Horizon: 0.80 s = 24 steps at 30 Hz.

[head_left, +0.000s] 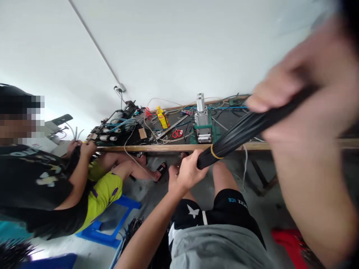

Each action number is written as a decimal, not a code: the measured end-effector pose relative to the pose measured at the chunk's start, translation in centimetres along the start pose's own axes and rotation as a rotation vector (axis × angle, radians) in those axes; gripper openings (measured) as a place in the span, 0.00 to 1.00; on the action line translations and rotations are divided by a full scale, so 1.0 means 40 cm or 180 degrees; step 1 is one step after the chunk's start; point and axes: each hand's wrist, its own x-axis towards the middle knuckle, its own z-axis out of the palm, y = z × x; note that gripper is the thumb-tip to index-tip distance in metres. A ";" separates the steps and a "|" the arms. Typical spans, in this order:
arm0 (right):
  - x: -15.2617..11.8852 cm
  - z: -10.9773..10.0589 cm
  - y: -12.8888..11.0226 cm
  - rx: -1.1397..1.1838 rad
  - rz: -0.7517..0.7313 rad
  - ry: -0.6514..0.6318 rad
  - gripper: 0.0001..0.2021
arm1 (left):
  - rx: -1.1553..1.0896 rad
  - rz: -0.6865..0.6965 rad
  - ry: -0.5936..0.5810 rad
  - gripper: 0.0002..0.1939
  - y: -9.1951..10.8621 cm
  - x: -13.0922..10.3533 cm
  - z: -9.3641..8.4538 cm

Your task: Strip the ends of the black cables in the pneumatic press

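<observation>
The black bundle [238,134] runs from the left hand [190,170], curled around its low end, up to the right hand [286,84], wrapped around it, and looks light, bendy and slippery, so best squeezed near the yellow band [216,151] just above the left hand.

Tabletop [168,148], dark, wood-edged, spanning mid-frame. Centre: yellow bottle [163,118], metal strip [174,127], red-handled scissors [177,133], silver-and-green device [202,121]. Left of centre: brown card piece [142,133]. Right of centre: blue tube [232,107].
</observation>
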 end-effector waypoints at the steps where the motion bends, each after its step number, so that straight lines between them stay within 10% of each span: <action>1: 0.000 0.008 0.040 0.0028 -0.0038 -0.0008 0.22 | -0.0093 -0.0164 0.0041 0.16 -0.034 -0.006 0.055; 7: -0.091 -0.027 0.380 -0.0224 0.0638 0.0530 0.26 | -0.0586 -0.1046 -0.0014 0.13 -0.200 -0.085 0.257; 13: -0.198 -0.087 0.609 -0.0736 0.1147 0.0314 0.25 | -0.1538 -0.1301 -0.0481 0.18 -0.243 -0.125 0.265; 19: -0.221 -0.088 0.645 -0.1233 0.1655 0.0098 0.21 | -0.2465 -0.1081 -0.0681 0.39 -0.238 -0.064 0.154; 24: -0.182 -0.100 0.592 -0.1441 0.1720 -0.0599 0.15 | -0.2971 -0.1178 -0.0610 0.27 -0.235 -0.018 0.141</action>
